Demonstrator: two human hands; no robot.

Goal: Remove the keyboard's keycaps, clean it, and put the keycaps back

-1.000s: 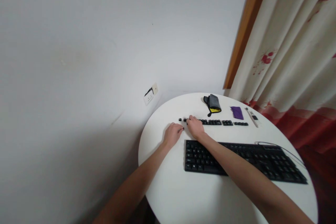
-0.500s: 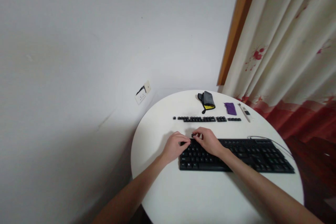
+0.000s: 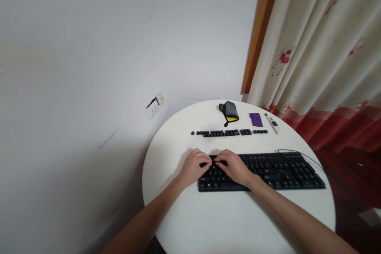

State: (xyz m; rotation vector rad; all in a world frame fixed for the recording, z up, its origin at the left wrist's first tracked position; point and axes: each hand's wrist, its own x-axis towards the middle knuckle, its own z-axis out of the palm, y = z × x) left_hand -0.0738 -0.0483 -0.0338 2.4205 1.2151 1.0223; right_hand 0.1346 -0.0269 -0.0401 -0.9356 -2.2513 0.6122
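A black keyboard (image 3: pixel 279 170) lies across the white round table (image 3: pixel 238 222). Over its upper left corner my left hand (image 3: pixel 195 168) is closed, thumb and fingertips pinched together; whatever is between them is too small to make out. Close beside it, my right hand (image 3: pixel 233 168) pinches a small black keycap at the keyboard's top left, hard to see against the dark keys. The two sets of fingertips nearly meet. Beyond the keyboard, loose black keycaps (image 3: pixel 222 133) stand in a broken line.
Toward the back sit a folded grey and yellow cloth (image 3: pixel 231 111), a purple cloth (image 3: pixel 255 119) and a slim white brush-like tool (image 3: pixel 271 123). The keyboard's cable (image 3: pixel 306 155) curves at the right. A wall with a socket (image 3: pixel 152 110) borders the left, a curtain (image 3: pixel 285 67) the right.
My right hand has brought the keycap from just behind the keyboard down onto its top left keys. The left hand stays at the corner. The whole view has shifted slightly.
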